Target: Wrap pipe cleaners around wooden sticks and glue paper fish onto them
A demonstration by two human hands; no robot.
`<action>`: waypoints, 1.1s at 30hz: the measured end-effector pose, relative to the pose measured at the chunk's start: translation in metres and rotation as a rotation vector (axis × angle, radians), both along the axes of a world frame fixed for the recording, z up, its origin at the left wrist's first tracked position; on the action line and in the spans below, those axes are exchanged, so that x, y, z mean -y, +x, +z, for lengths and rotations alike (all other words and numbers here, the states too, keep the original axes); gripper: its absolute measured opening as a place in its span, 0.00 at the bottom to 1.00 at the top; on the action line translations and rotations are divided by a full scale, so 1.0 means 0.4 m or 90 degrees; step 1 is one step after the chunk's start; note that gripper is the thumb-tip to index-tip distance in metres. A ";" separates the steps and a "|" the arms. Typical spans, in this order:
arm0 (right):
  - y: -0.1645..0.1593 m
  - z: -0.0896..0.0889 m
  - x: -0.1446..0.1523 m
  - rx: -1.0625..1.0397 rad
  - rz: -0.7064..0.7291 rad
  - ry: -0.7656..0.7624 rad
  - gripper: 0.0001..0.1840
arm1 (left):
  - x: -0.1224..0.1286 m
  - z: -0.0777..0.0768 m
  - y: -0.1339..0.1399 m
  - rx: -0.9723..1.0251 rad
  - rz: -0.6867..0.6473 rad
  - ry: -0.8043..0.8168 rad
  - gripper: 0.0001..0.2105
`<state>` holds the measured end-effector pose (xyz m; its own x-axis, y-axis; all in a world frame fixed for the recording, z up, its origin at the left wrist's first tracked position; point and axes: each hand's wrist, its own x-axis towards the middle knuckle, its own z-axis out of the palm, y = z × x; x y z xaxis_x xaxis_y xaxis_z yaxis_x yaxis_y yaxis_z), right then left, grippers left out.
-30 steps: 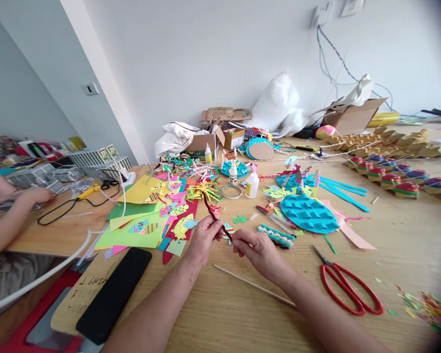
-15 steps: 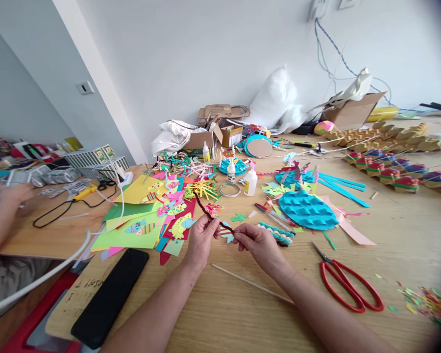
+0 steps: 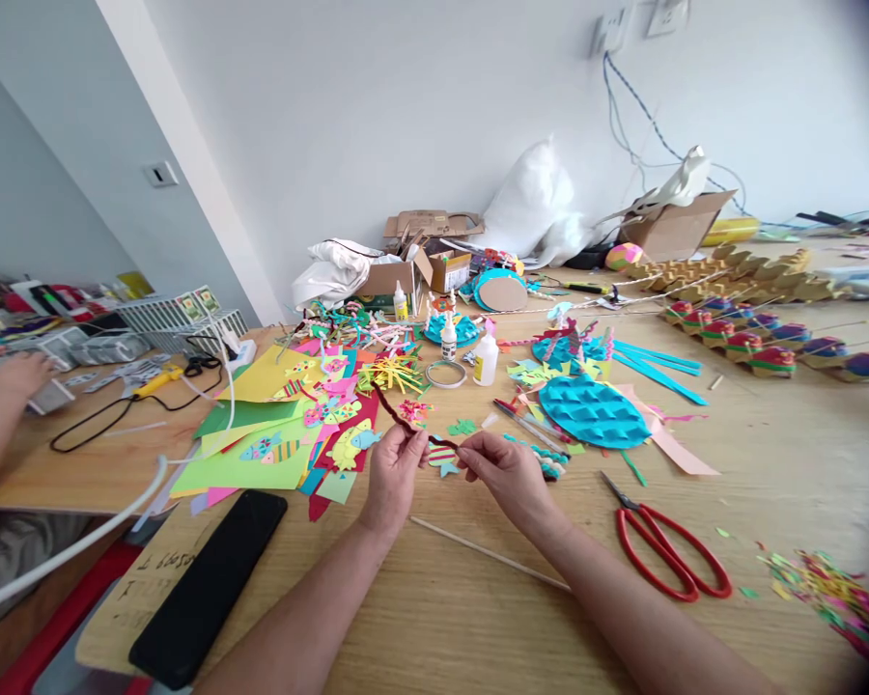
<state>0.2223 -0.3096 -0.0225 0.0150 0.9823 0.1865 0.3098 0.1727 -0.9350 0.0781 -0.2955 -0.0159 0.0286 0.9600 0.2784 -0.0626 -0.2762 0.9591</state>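
Note:
A dark brown twisted strip (image 3: 389, 409), like a pipe cleaner or paper twist, is stretched between my two hands above the table. My left hand (image 3: 395, 478) pinches it near its middle, and its free end points up and away to the left. At the other end, my right hand (image 3: 503, 473) grips the tip between thumb and fingers. Just beyond my hands lies a striped paper fish (image 3: 443, 456). Below them a thin pale stick (image 3: 489, 552) rests on the wood, partly behind my right forearm.
Red-handled scissors (image 3: 662, 541) lie at right, near paper scraps (image 3: 826, 589). A blue woven oval (image 3: 594, 412) and glue bottles (image 3: 485, 359) stand farther back. Coloured paper (image 3: 261, 444) and a black phone (image 3: 210, 584) are at left. Another person's hand (image 3: 25, 372) works at far left.
The view has shifted slightly, so the table's things sit a little farther left. Both my hands keep their hold on the brown strip. The other person's hand has moved.

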 end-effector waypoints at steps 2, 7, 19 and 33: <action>0.005 -0.001 0.002 0.066 0.001 0.039 0.11 | -0.002 -0.004 0.001 0.013 -0.005 -0.006 0.10; 0.012 0.002 0.005 0.144 0.009 0.096 0.12 | 0.003 0.000 -0.002 -0.001 0.000 -0.002 0.10; 0.002 0.002 0.007 0.085 0.052 0.070 0.11 | -0.011 -0.003 -0.007 0.024 0.019 -0.023 0.10; -0.003 0.017 0.012 0.092 0.038 0.047 0.09 | -0.005 0.001 -0.005 0.036 0.027 -0.018 0.10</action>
